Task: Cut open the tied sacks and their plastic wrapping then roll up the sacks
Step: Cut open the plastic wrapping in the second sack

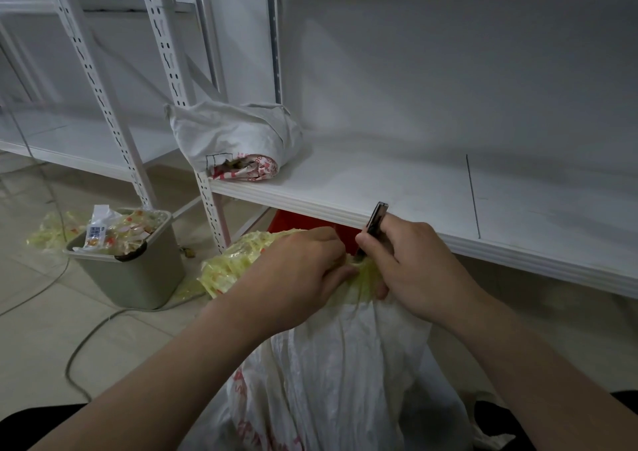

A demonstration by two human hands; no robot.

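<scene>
Just below the shelf's (pixel 345 205) front edge, left hand (pixel 297 271) pinches the woven sack's (pixel 338 364) bunched yellowish plastic neck (pixel 366 274), right hand (pixel 411 260) fisted on a utility knife (pixel 376 217); material looks limp, light, slippery, so grip right beside the cut.

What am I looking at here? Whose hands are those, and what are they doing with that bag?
There is no machine here. A person wears a camera on their head, so you see their own two hands from above. The left hand pinches the bunched yellow plastic wrapping at the top of a white sack with red print. The right hand grips a small dark knife and points it down into that tied spot, to cut it open. On the white shelf behind lies another sack, already rolled up. On the floor to the left stands a grey bin stuffed with more yellow plastic and scraps.
</scene>
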